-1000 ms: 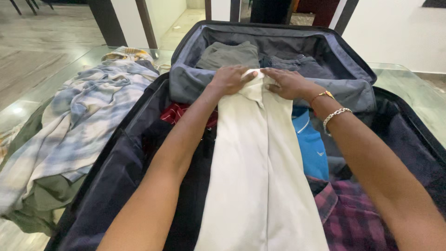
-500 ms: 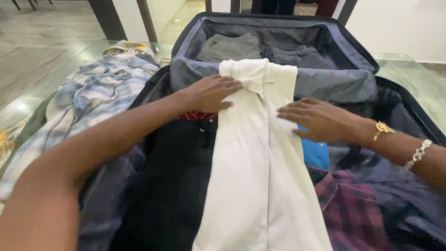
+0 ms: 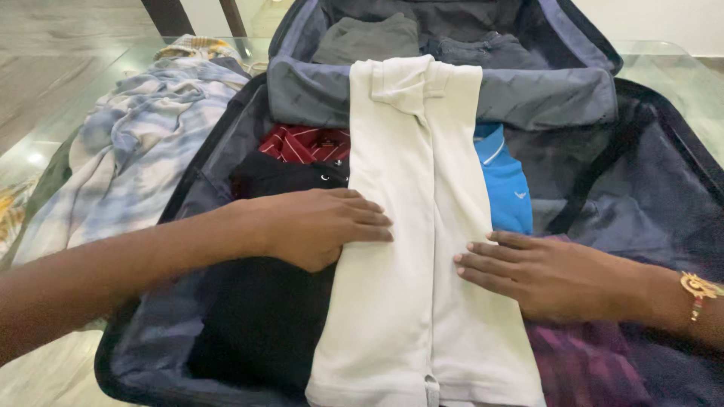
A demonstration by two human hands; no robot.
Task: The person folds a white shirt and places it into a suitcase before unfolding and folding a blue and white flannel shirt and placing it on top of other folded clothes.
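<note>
- A long, cream-white folded cotton shirt [image 3: 418, 226] lies lengthwise down the middle of an open dark navy fabric suitcase [image 3: 664, 188], its collar end draped over the grey inner divider flap [image 3: 543, 98] at the far side.
- The left hand [image 3: 320, 226] rests flat on the shirt's left edge, fingers stretched out and gripping nothing — palm down on the cloth.
- The right hand [image 3: 543, 275] lies flat on the shirt's right edge, fingers likewise extended and unclenched; a gold bracelet [image 3: 700, 290] sits on that wrist.
- Under and beside the shirt: a red striped garment [image 3: 302, 143] and a black garment [image 3: 264, 316] to the left, a bright blue polo shirt [image 3: 504, 181] and a purple plaid shirt [image 3: 588, 362] to the right.
- In the far half of the case, beyond the flap, lie a folded grey garment [image 3: 369, 41] and a dark blue-grey garment [image 3: 483, 49].
- The suitcase sits on a glass-topped table [image 3: 45, 143]; light glints off the glass at the left.
- A rumpled blue-and-white plaid cloth [image 3: 128, 151] is heaped on the glass just beside the case, with an olive garment [image 3: 45, 181] beneath it.
- Beyond the table — pale tiled floor [image 3: 53, 60] and a dark wooden post [image 3: 162, 15].
</note>
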